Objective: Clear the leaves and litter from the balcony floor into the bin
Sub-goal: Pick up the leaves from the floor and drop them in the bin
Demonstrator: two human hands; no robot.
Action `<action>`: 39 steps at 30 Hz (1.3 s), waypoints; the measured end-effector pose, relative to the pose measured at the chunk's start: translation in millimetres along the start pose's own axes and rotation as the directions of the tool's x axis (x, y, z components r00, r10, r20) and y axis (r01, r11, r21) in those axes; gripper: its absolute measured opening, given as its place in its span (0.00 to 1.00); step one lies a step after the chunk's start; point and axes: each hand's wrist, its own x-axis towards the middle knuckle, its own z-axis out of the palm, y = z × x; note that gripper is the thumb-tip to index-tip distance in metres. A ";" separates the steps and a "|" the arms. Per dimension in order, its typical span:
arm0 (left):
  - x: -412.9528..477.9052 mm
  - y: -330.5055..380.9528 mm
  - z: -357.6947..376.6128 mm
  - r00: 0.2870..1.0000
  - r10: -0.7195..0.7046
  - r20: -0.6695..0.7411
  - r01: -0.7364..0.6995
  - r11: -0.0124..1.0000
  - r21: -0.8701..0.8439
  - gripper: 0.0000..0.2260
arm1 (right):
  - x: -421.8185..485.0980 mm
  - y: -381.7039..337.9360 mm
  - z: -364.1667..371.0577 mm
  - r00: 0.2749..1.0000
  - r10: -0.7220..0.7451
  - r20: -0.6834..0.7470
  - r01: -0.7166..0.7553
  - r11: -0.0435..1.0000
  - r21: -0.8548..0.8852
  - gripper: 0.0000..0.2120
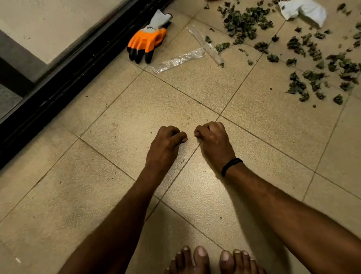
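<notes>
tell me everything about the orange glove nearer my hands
The nearer orange glove is a work glove: orange coating that looks rubbery, black fingertips, grey knit cuff. Unworn, it lies flat on the tiled floor beside the black door track, fingers toward the camera, cuff away. A clear plastic strip lies close by its fingertips.

The floor tiles (125, 112) look matt and speckled. The near glove (147, 39) has a smooth orange rubbery coating over grey knit; the plastic strip (178, 61) is clear and crinkled.
</notes>
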 end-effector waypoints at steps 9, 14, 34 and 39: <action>2.5 15.7 1.5 0.998 -0.052 0.043 0.056 0.993 -0.100 0.12 | 25.8 9.6 -36.4 0.922 0.381 0.063 -0.379 0.861 0.339 0.06; -0.7 14.3 4.6 1.000 -0.025 0.008 0.025 0.995 -0.093 0.08 | 29.8 16.3 -41.7 0.897 0.434 0.084 -0.435 0.834 0.340 0.05; 14.1 14.8 -10.2 0.763 -0.643 -0.062 0.509 0.658 -0.556 0.08 | 35.7 5.4 -15.0 0.961 0.251 0.114 -0.245 0.967 -0.065 0.08; 17.0 1.3 -23.7 0.686 -0.727 0.012 0.524 0.484 -0.701 0.08 | 53.5 15.6 -42.9 0.892 0.447 0.065 -0.449 0.858 0.248 0.05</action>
